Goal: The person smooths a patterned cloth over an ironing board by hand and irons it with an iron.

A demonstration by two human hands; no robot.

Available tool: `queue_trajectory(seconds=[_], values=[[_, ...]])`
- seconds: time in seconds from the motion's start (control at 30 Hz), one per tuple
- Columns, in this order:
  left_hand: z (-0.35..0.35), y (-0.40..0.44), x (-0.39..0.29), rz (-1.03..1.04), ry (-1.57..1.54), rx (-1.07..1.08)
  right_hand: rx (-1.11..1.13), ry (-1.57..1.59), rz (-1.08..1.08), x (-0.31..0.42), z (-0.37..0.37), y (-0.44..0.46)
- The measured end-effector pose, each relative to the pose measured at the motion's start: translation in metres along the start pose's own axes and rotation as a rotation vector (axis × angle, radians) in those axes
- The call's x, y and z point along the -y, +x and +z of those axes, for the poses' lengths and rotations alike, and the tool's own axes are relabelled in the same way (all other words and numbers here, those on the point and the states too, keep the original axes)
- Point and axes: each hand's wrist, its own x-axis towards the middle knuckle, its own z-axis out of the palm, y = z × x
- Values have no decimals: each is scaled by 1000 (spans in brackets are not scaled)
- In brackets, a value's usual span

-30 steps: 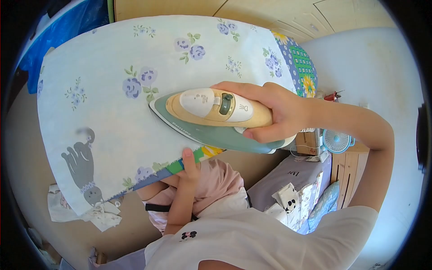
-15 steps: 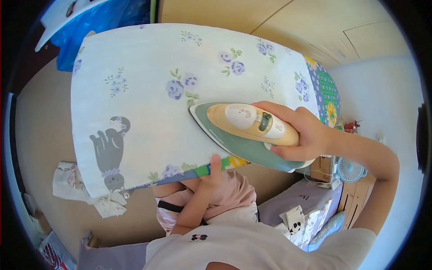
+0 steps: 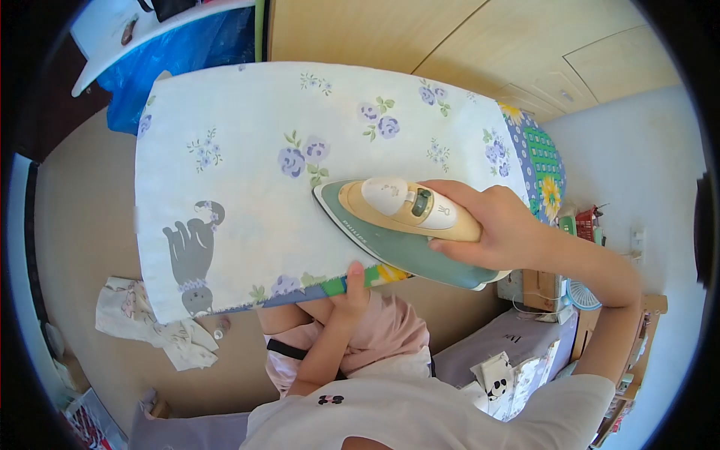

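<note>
A white cloth (image 3: pixel 247 142) with purple flowers and a grey cat print lies flat over an ironing board, whose patterned cover (image 3: pixel 541 161) shows at the right end and along the near edge. My right hand (image 3: pixel 491 225) is wrapped round the handle of a green and cream iron (image 3: pixel 405 225). The iron rests on the cloth near the board's front edge, its tip pointing left. Just left of the iron, my left hand (image 3: pixel 355 291) holds the near edge of the cloth, thumb on top; its other fingers are mostly hidden under the edge.
Pale cabinets (image 3: pixel 360 37) stand behind the board. A blue plastic bag (image 3: pixel 180 64) hangs at the back left. Crumpled white fabric (image 3: pixel 154 322) lies on the floor at left. A small blue fan (image 3: pixel 583 295) and a grey-covered surface (image 3: pixel 495 337) are at right.
The camera view has shifted, so the board appears further right than a second ago. The iron stays near the front edge in my right hand; my left hand keeps its place on the edge.
</note>
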Motion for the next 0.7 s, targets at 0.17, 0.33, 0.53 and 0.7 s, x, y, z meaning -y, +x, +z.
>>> queue_trajectory(seconds=[0.17, 0.33, 0.53, 0.7], values=[[9, -21, 16, -355, -409, -10, -72, 1, 34, 3, -4, -3], [-2, 20, -35, -786, -885, -255, -99, -6, 217, -13, -12, -12], [0, 14, -23, -833, -1035, -201, -227, 69, 402, -51, -22, -35], [-9, 20, -31, -755, -767, -60, -337, 179, 655, -88, -29, -65]])
